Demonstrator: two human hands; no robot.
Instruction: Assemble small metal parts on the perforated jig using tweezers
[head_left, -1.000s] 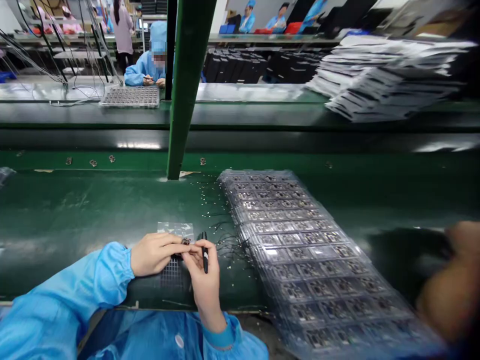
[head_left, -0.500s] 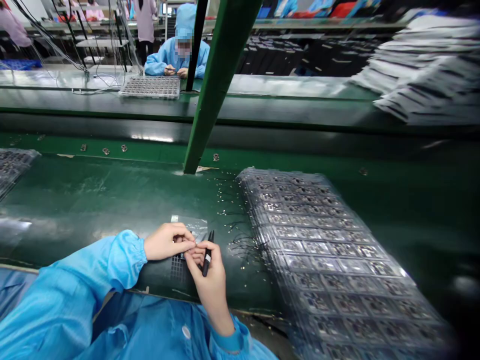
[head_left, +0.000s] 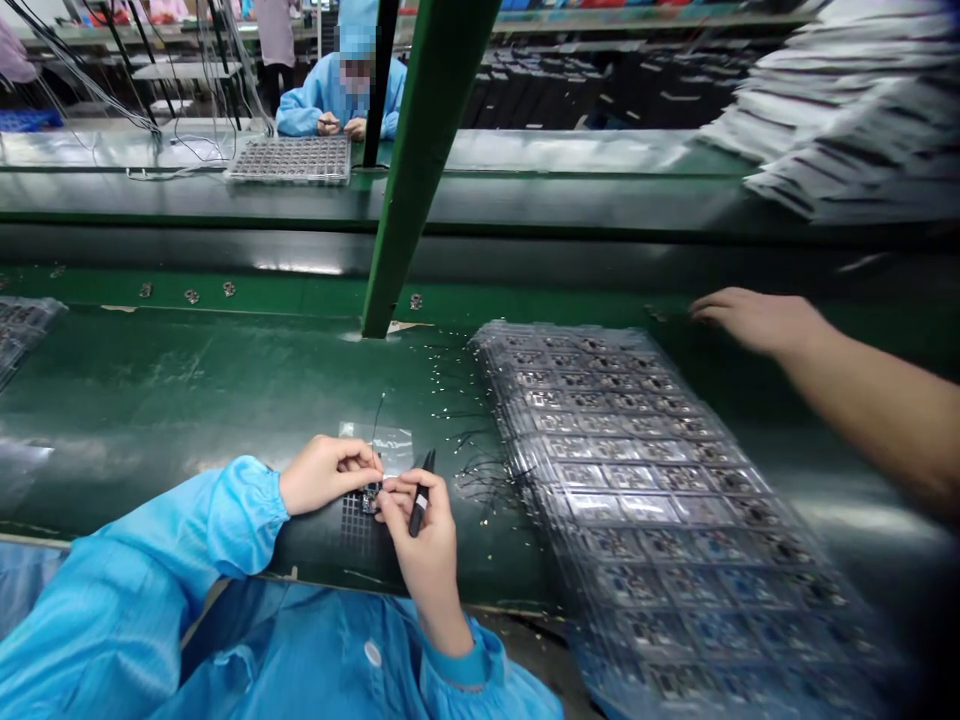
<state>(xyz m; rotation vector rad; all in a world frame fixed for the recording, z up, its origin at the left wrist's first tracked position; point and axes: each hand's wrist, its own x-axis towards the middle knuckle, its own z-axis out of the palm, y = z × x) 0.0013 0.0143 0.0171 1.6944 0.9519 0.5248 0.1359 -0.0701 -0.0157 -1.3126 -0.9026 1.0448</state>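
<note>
Near the front edge of a workbench point(head_left: 187, 390), a person's left hand point(head_left: 326, 477) pinches its fingertips together at a small board point(head_left: 370, 498), their exact grip hidden, while the right hand point(head_left: 426, 525) clasps black tweezers point(head_left: 418, 513), fingertips at the board's right side. Stacked trays point(head_left: 637, 480) lie to the right; beyond, a co-worker's hand point(head_left: 754, 318) extends near the far edge.

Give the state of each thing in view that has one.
Left hand: fingers bent at the circuit board; pinch partly hidden.
Right hand: holding the black tweezers.
Black tweezers: held, tips pointing away from the person.
Circuit board: at both hands' fingertips.
Clear plastic: lying on the green bench.
Trays: stacked, small parts inside.
Black wires: strewn beside the trays.
White pile: layered, edges uneven.
Other person's hand: outstretched past the trays.
</note>
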